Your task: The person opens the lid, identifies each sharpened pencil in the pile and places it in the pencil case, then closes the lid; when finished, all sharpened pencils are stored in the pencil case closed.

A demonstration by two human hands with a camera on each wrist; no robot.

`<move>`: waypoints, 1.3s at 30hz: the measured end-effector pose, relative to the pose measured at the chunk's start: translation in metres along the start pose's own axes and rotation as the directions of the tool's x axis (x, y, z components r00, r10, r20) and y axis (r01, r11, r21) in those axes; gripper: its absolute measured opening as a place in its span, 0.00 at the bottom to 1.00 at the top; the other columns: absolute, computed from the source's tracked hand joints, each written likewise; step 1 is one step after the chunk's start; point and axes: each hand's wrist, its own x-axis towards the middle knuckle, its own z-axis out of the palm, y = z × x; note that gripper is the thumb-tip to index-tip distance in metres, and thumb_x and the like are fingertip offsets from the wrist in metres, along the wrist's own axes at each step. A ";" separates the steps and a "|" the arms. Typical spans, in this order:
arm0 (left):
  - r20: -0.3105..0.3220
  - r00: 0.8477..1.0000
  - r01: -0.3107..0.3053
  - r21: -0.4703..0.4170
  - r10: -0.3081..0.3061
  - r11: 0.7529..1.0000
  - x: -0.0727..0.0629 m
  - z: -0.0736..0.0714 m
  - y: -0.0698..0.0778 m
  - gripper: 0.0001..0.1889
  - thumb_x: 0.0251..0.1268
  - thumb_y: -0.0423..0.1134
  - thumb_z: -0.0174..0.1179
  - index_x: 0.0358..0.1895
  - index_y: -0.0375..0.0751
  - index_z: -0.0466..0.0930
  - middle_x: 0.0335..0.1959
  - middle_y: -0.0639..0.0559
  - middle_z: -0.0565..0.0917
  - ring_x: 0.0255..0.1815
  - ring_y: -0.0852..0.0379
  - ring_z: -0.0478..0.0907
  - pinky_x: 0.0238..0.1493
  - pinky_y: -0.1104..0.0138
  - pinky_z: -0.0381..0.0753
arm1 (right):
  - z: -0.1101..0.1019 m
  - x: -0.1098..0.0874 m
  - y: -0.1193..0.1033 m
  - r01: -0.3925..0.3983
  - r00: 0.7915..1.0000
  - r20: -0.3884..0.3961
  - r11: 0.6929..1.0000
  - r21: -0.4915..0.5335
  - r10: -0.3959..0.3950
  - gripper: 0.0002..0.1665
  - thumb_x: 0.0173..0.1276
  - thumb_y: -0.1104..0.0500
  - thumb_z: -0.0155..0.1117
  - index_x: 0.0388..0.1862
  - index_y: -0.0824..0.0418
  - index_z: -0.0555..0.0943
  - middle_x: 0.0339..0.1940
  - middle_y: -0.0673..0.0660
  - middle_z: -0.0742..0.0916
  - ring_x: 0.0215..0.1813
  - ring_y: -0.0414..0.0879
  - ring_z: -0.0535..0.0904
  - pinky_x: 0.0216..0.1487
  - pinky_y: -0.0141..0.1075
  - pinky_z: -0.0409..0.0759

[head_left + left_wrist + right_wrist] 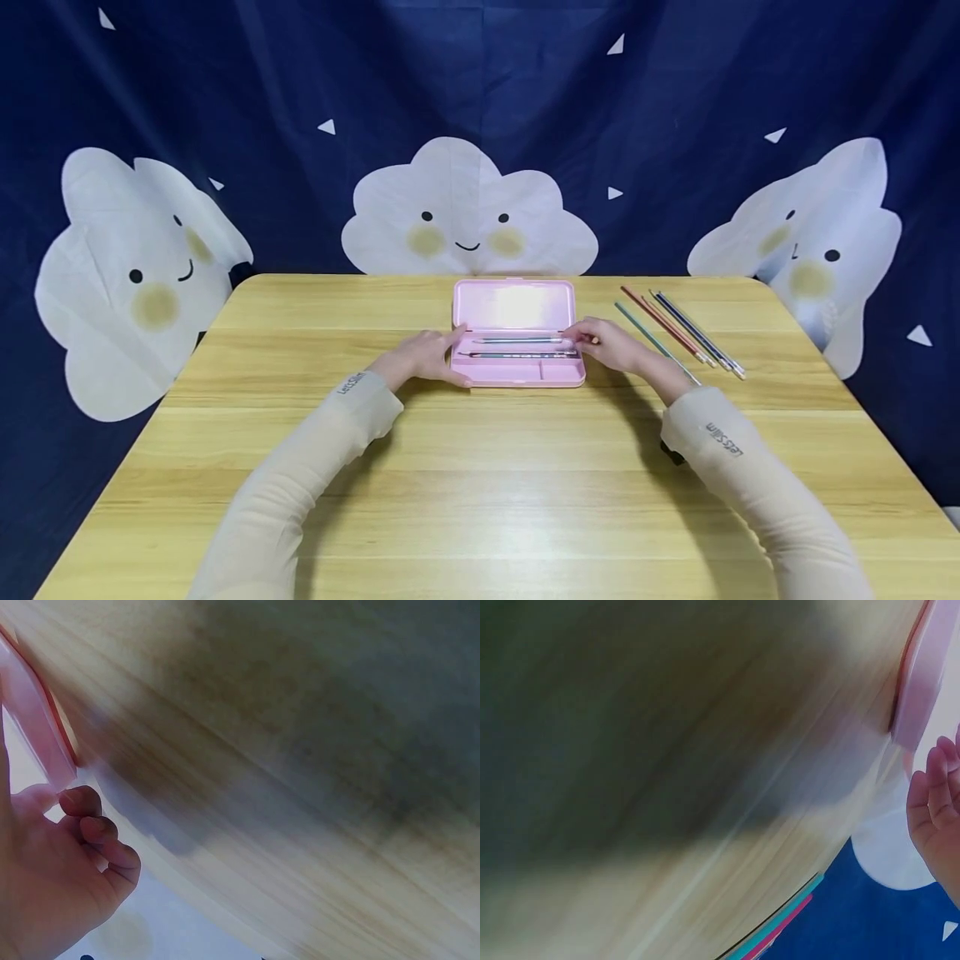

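A pink pencil case (495, 375) lies on the table with its lid (480, 304) raised at the back. Two pencils lie lengthwise in it: a dark one (510, 355) in front and a pale bluish-green one (517, 340) behind. My left hand (427, 354) grips the case's left end, thumb at the front corner and a finger near the hinge. In the left wrist view its other fingers curl beside the case wall. At the right end, my right hand (611, 343) pinches the rear pencil's end, which its fingertips partly cover.
Right of the case lies a loose group of pencils: a green one (652, 337) nearest the right hand, reddish ones (667, 323) and dark blue ones (697, 331) beyond. They sit beside the right forearm. A dark blue curtain (480, 75) with clouds hangs behind the wooden table (480, 500).
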 end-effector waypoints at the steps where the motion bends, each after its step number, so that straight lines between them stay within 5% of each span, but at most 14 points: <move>1: 0.000 1.000 -0.001 0.001 0.001 1.000 0.000 0.000 0.000 0.58 0.42 0.69 0.61 0.73 0.47 0.41 0.64 0.36 0.66 0.63 0.44 0.63 0.59 0.56 0.65 | -0.001 -0.002 0.001 -0.002 1.000 -0.002 1.000 0.001 0.002 0.14 0.59 0.77 0.55 0.45 0.75 0.78 0.31 0.64 0.81 0.34 0.49 0.73 0.38 0.37 0.73; 22: -0.002 1.000 0.006 0.003 -0.006 1.000 0.000 0.001 -0.002 0.58 0.41 0.69 0.61 0.73 0.48 0.41 0.62 0.35 0.67 0.62 0.44 0.64 0.57 0.55 0.66 | -0.032 -0.040 0.037 -0.144 0.988 -0.072 0.986 -0.089 0.138 0.15 0.61 0.74 0.56 0.48 0.76 0.75 0.29 0.59 0.79 0.34 0.48 0.72 0.38 0.39 0.72; 39: -0.008 1.000 0.004 -0.011 -0.004 1.000 0.001 0.000 -0.001 0.58 0.41 0.69 0.62 0.73 0.49 0.41 0.63 0.35 0.66 0.62 0.44 0.64 0.57 0.55 0.66 | -0.061 -0.068 0.055 -0.252 0.964 -0.120 0.959 -0.127 0.238 0.16 0.63 0.71 0.55 0.49 0.78 0.73 0.32 0.63 0.80 0.34 0.50 0.71 0.36 0.39 0.70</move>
